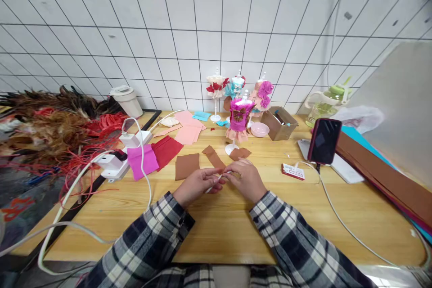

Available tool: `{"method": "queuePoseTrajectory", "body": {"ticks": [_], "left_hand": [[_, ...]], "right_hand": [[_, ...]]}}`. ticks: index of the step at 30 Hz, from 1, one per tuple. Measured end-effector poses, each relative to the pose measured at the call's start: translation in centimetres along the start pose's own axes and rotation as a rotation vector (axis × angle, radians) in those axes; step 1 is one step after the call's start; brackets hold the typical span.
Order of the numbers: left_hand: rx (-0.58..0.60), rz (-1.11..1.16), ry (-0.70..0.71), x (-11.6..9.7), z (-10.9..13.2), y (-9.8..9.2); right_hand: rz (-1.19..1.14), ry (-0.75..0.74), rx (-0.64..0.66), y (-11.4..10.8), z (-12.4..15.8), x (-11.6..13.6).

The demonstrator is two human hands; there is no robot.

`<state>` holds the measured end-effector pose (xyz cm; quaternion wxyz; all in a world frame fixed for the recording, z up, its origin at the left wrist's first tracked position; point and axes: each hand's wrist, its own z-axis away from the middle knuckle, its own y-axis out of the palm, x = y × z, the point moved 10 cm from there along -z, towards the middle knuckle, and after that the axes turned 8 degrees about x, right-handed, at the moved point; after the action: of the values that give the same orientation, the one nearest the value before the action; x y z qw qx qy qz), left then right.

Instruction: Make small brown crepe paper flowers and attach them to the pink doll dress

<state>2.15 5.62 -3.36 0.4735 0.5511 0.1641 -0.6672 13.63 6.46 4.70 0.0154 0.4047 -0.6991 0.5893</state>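
My left hand [201,183] and my right hand [246,179] meet above the table's middle, fingers closed in pinches. A thin white stick [209,189] slants between them; its lower end sticks out past my left fingers. My right fingertips pinch near its upper end, partly hiding it. Whether a scrap of brown paper is also between the fingers, I cannot tell. Just beyond lie a brown paper strip [213,156], a curled brown piece [240,153] and brown squares [187,166]. Behind them stands a small dress form [240,117] in a magenta paper dress with a brown bow.
More dressed forms [216,87] stand by the tiled wall, near a pink bowl [259,130] and cardboard box [281,128]. Coloured paper, a power strip [113,166] and cables lie left. A propped phone [324,141], small red-and-white packet [293,171] and long paper sheets [384,171] are right.
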Motion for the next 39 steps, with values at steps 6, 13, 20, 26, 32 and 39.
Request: {"method": "queuePoseTrajectory", "body": {"ticks": [6, 13, 20, 26, 32, 39], "left_hand": [[-0.150, -0.550, 0.148, -2.0, 0.0, -1.3], [-0.266, -1.039, 0.373, -5.9, 1.9, 0.8], [-0.282, -1.187, 0.477, -6.7, 2.9, 2.0], [-0.185, -0.935, 0.388, -5.6, 1.9, 1.2], [-0.155, -0.286, 0.311, -3.9, 1.0, -1.1], [-0.258, -0.217, 0.335, -4.6, 1.7, -1.4]], "right_hand": [[-0.015, 0.039, -0.062, -1.1, 0.2, 0.5], [0.111, -0.046, -0.011, -0.7, 0.4, 2.4], [0.113, -0.072, -0.012, -0.4, 0.6, 3.2], [0.244, -0.221, -0.054, -0.3, 1.4, 5.5], [0.230, -0.456, -0.194, -1.4, 3.7, 9.6], [-0.302, 0.097, -0.354, -9.0, 6.1, 0.6]]}}
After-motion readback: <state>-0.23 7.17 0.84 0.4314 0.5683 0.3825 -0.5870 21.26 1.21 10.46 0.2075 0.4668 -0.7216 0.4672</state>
